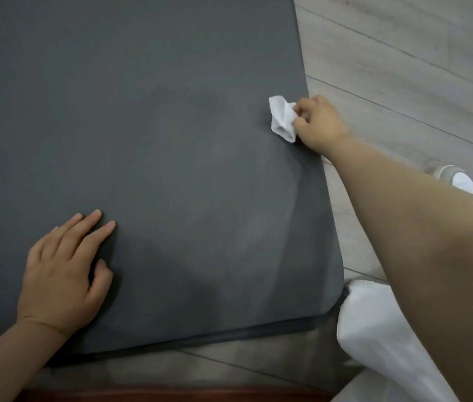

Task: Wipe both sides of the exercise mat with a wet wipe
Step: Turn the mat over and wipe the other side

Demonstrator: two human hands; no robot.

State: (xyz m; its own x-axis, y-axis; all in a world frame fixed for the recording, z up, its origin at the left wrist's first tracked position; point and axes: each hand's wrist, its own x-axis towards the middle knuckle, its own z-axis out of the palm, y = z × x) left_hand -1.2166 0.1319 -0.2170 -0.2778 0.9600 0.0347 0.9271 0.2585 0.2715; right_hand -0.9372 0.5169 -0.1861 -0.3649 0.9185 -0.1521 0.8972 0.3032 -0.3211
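Mat [148,146] edge — hand [318,123] pinches wipe [281,117].

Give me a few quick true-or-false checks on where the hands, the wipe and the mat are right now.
1. The right hand grips the white wipe. True.
2. The wipe is at the mat's left edge. False: it sits near the right edge of the grey mat.
3. The left hand rests flat on the mat with straight fingers. True.
4. The mat is rolled up. False: it lies flat on the wood-look floor.
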